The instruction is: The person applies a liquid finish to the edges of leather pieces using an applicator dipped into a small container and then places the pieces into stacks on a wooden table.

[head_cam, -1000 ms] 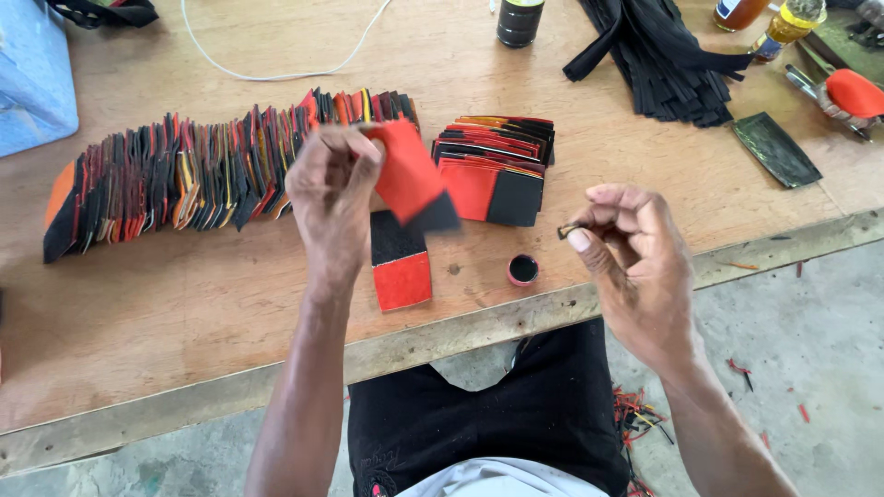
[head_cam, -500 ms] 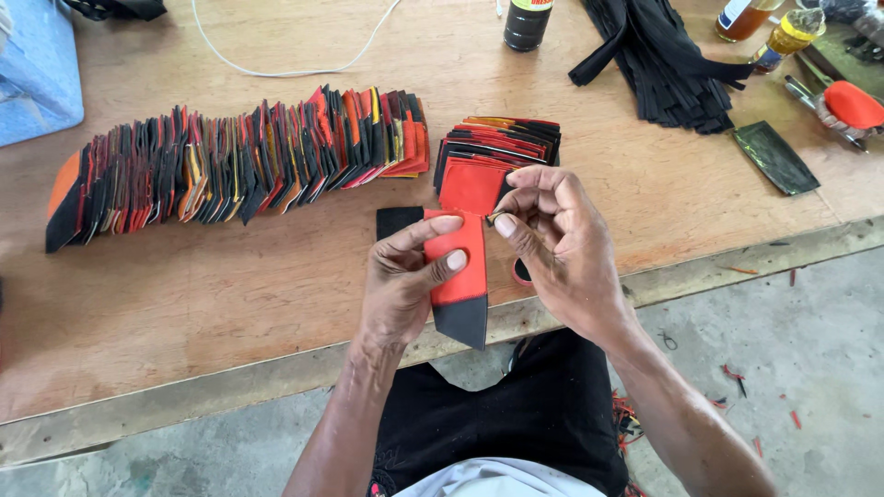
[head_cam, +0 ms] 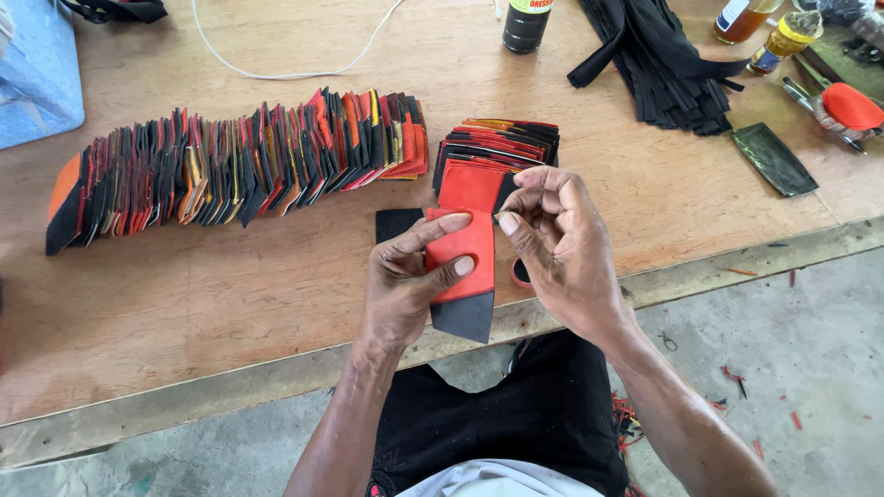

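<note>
Left hand (head_cam: pixel 405 276) is gripping a red-and-black piece (head_cam: pixel 465 267) over the near edge of the wooden table (head_cam: pixel 230 313), thumb pressing across the red face. A second ago that hand was lifting the piece higher, hands well apart; now the right hand (head_cam: pixel 562 248) is closing in, fingertips pinched narrow at the piece's top edge, what they pinch too small to tell. Fanned row of pieces (head_cam: pixel 230 166) lying mid-table. Dark bottle with light label (head_cam: pixel 527 23) at far edge; two amber bottles (head_cam: pixel 764 28) at far right corner.
</note>
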